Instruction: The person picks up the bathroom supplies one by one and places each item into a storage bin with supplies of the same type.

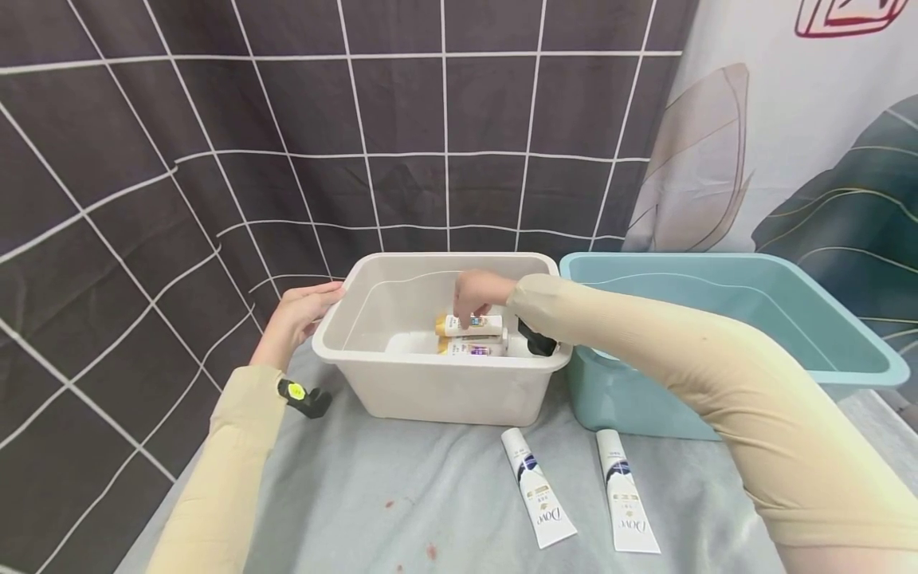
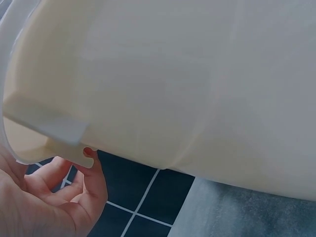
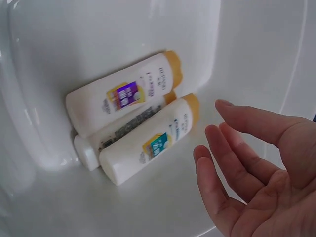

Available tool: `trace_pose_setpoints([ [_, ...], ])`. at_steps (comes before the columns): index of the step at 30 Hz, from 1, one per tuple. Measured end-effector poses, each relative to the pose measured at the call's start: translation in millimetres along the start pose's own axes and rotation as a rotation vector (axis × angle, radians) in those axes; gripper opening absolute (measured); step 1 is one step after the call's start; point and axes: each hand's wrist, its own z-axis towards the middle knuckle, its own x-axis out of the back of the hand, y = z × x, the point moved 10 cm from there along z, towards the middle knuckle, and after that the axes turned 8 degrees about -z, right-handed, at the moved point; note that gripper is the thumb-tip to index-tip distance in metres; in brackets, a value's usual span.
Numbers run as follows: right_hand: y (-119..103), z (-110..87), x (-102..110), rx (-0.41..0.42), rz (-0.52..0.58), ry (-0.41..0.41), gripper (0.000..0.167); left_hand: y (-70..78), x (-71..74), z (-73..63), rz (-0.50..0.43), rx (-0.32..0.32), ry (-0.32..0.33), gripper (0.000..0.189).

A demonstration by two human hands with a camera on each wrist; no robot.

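Observation:
My left hand [image 1: 304, 309] grips the left end of an off-white plastic tub [image 1: 445, 391]. In the left wrist view its fingers [image 2: 96, 185] curl up under the rim, by a hooked plastic tab. My right hand [image 3: 261, 173] is inside the tub with loosely bent fingers and nothing between them. Beside it on the tub floor lie white bottles with yellow caps. One bottle has a purple label [image 3: 123, 94] and another a teal label [image 3: 153, 140]. Between these two, a third bottle [image 3: 131, 123] lies partly hidden, its dark printed text showing.
A blue-green tub [image 1: 645, 399] stands right beside the off-white one, partly covered by my right sleeve. Two white Dove tubes [image 1: 539, 488] lie on the grey cloth [image 1: 344, 494] in front of the tubs. A dark gridded curtain [image 1: 402, 104] hangs behind and at left.

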Motion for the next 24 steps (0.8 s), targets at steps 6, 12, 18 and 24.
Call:
trace_pose_setpoints([
  [6,-3.2,-7.4,5.4,0.007,0.096,-0.022,0.027,0.4,-0.7,-0.3,-0.009,-0.006,0.005,0.052],
  [12,-3.7,-13.3,9.9,0.006,0.150,-0.031,0.027,1.1,-1.2,-1.6,-0.021,-0.006,0.006,0.053],
  [18,-6.6,-22.3,14.6,0.021,0.177,-0.043,0.032,-0.3,-0.1,-2.2,-0.022,-0.006,0.024,0.053],
  [24,-8.5,-33.5,32.9,0.020,0.172,0.019,0.031,0.0,-0.1,-2.7,-0.017,-0.018,0.033,0.052],
])
